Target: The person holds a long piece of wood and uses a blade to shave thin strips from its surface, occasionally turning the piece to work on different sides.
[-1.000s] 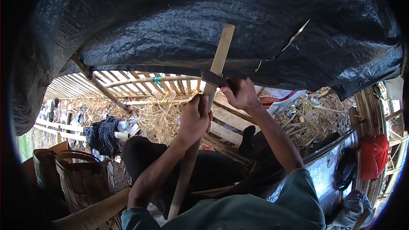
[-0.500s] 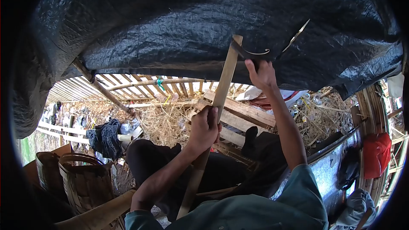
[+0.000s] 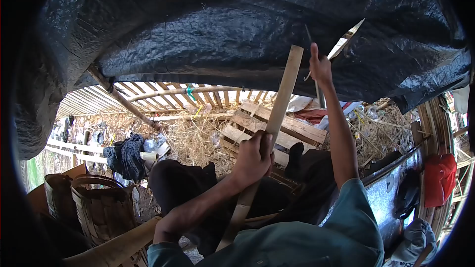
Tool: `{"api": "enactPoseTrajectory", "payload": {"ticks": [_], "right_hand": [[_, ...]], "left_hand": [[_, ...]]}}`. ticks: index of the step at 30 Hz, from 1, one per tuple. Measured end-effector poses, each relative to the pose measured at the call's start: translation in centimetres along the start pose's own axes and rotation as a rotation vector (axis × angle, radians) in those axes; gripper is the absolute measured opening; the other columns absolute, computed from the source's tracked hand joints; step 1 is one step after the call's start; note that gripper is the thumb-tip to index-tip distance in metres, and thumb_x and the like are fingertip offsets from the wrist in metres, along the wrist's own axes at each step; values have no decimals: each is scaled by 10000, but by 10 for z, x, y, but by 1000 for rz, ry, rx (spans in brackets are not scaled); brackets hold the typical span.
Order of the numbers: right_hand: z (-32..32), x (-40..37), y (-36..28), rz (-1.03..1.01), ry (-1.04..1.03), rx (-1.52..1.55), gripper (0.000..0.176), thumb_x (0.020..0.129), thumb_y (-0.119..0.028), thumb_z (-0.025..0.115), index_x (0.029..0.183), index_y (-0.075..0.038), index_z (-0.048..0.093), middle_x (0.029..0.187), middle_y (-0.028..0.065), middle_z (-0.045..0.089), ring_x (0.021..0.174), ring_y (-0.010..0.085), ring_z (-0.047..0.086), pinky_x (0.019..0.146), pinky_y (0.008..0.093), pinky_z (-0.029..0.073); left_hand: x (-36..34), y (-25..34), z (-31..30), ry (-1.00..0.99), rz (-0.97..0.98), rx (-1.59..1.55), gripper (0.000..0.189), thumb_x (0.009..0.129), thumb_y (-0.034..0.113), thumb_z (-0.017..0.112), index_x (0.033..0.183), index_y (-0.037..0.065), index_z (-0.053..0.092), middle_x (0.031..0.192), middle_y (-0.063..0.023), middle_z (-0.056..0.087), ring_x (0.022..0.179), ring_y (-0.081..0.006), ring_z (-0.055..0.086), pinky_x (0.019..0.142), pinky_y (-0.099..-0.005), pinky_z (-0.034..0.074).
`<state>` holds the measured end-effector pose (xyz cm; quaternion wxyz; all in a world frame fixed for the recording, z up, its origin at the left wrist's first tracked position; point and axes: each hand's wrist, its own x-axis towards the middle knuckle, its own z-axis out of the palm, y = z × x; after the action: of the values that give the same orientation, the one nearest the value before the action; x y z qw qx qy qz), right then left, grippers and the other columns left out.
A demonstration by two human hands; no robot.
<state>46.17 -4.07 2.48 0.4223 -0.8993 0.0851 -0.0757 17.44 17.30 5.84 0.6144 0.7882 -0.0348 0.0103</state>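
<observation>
My left hand (image 3: 255, 158) is wrapped round the middle of a long flat bamboo strip (image 3: 283, 91). The strip slants up from my lap, its squared top end in front of the black tarp. Beyond that end, to the right, my right hand (image 3: 321, 66) is closed with the thumb pointing up. It holds a knife whose thin dark blade (image 3: 308, 33) shows almost edge-on above the thumb; the handle is hidden in the fist. A small pale curl (image 3: 307, 76) shows just below this hand. Blade and strip are apart.
A black tarp (image 3: 222, 34) hangs across the front, with a bright slit (image 3: 345, 40) at right. Below lie a wooden pallet (image 3: 252, 121) and straw (image 3: 190, 141). Woven baskets (image 3: 101, 207) stand left beside a bamboo pole (image 3: 114, 244). A red bag (image 3: 440, 180) hangs right.
My right hand has moved up and away from the strip's top end, taking the knife off it. My left hand and the strip have shifted slightly to the right.
</observation>
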Motion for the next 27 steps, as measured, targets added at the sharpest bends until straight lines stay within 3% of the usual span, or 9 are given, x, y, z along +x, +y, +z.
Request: {"api": "enactPoseTrajectory", "payload": {"ticks": [1, 2, 4, 7, 11, 20, 21, 24, 27], "right_hand": [[-11, -8, -1, -27, -7, 21, 921, 802, -753, 379, 796, 136, 619, 695, 311, 612, 845, 449, 633, 707, 477, 491], [-2, 6, 24, -57, 117, -49, 836, 812, -735, 402, 683, 65, 608, 596, 208, 606, 651, 356, 653, 545, 430, 495], [-13, -36, 1, 26, -58, 240, 696, 822, -707, 446, 605, -51, 524, 520, 53, 523, 433, 179, 540, 385, 320, 404], [0, -66, -20, 59, -133, 528, 573, 833, -675, 477, 636, -139, 423, 483, -64, 367, 355, 56, 362, 327, 226, 269], [18, -85, -21, -23, -274, 559, 523, 906, -606, 415, 660, -144, 408, 482, -65, 351, 363, 33, 331, 327, 194, 239], [32, -132, -32, -274, -417, 524, 464, 947, -544, 386, 754, -125, 436, 530, -39, 350, 387, 38, 295, 354, 207, 182], [29, -115, -12, -150, -506, 447, 506, 937, -559, 397, 880, -68, 507, 670, 27, 489, 525, 97, 456, 453, 236, 351], [72, -90, 35, -251, -180, 477, 500, 901, -588, 455, 823, -95, 492, 547, -27, 398, 407, 57, 330, 374, 227, 210], [79, -93, 30, -150, -257, 375, 634, 876, -614, 475, 1083, -15, 484, 798, 53, 472, 617, 113, 409, 543, 261, 285]], "left_hand": [[6, -3, -7, 22, -30, -23, 235, 967, 175, 446, 845, -18, 502, 477, -79, 522, 352, -160, 538, 347, -302, 420], [11, -4, -15, 56, -65, -57, 230, 966, 172, 449, 862, -24, 507, 489, -80, 530, 354, -156, 538, 347, -299, 422], [20, -14, -28, 79, -194, -174, 215, 962, 164, 461, 930, -38, 524, 545, -94, 568, 376, -149, 549, 350, -286, 425], [23, -15, -30, 139, -194, -181, 246, 971, 195, 441, 961, -30, 539, 543, -56, 542, 379, -118, 521, 363, -263, 402], [23, -28, -24, 110, -211, -246, 257, 962, 219, 451, 1036, -7, 550, 626, -64, 581, 471, -117, 566, 407, -273, 442], [51, -66, -12, 190, -160, -11, 301, 907, 247, 532, 890, -36, 634, 788, -232, 626, 756, -380, 630, 668, -436, 471], [45, -45, -22, 169, -243, -110, 296, 899, 241, 546, 881, -39, 638, 814, -234, 633, 766, -379, 634, 677, -432, 481], [39, -37, -33, 235, -251, -179, 311, 880, 235, 569, 957, -62, 618, 899, -235, 644, 861, -352, 641, 757, -405, 501], [61, -74, -20, 213, -173, -113, 330, 874, 230, 571, 1009, -69, 600, 944, -245, 636, 927, -363, 623, 803, -407, 490]]}}
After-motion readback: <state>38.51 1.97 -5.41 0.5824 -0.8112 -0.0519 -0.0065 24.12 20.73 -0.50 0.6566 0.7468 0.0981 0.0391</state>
